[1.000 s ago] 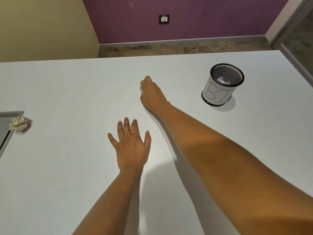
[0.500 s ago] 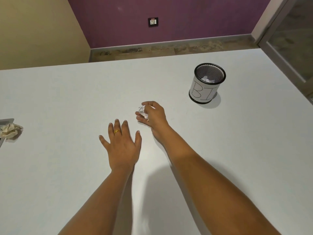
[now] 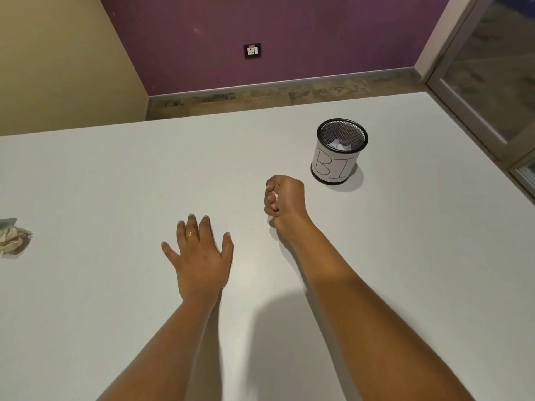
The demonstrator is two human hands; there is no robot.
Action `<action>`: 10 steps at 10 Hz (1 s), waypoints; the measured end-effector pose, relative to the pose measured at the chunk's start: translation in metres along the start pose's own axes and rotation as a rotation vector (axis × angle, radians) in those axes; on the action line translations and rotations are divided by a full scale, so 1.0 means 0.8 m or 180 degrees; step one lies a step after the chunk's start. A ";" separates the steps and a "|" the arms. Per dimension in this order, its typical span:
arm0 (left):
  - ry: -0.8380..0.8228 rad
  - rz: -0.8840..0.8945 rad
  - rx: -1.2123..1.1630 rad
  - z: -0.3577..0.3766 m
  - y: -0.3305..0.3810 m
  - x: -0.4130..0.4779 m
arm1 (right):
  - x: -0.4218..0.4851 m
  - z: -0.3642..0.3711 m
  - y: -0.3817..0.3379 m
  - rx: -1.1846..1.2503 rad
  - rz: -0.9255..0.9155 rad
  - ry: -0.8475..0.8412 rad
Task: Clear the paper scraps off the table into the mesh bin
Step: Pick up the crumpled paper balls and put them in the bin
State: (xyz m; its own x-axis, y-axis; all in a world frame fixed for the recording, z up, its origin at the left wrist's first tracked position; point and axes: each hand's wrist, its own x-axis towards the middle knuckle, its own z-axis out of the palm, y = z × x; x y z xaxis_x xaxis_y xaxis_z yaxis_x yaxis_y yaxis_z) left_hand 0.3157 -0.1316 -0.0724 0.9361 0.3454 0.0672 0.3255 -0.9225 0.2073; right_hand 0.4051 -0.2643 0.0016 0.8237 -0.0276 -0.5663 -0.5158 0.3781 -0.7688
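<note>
A white table (image 3: pixel 115 183) is spread across most of the view. The left hand (image 3: pixel 202 256) is laid flat on it, fingers straight and spread, with nothing held. The right hand (image 3: pixel 285 198) is curled into a fist. The bin (image 3: pixel 333 166) is stood upright near the fist, beyond it to the right, and white paper (image 3: pixel 340 146) is seen inside. A wad (image 3: pixel 13 240) is left at the table's left edge, well apart from both hands. A scrap (image 3: pixel 274 195) is enclosed in the right fist, only a white sliver being shown between the fingers.

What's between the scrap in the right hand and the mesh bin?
Nothing visible. The right hand grips the paper scrap, and only bare table lies between it and the mesh bin, whose top is open.
</note>
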 end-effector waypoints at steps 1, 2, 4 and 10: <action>0.0002 -0.0004 0.0000 0.001 0.000 0.000 | -0.004 -0.002 -0.005 -0.0341 -0.0143 -0.0103; -0.0013 -0.0007 0.0005 0.001 -0.001 0.000 | -0.008 0.001 -0.009 -0.0694 -0.0205 -0.0269; 0.0010 0.0003 -0.0023 0.000 0.000 0.000 | -0.012 0.008 -0.020 -0.1183 -0.0715 0.0105; -0.0016 -0.0027 -0.0064 0.000 -0.001 0.000 | -0.028 0.016 -0.054 -0.1840 -0.1775 0.0437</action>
State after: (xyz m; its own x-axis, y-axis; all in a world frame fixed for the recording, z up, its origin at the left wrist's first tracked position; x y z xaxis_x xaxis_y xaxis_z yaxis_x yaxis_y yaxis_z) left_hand 0.3157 -0.1306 -0.0729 0.9339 0.3524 0.0603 0.3309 -0.9159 0.2274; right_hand 0.4119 -0.2680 0.0512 0.9785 -0.1980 -0.0575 -0.1092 -0.2611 -0.9591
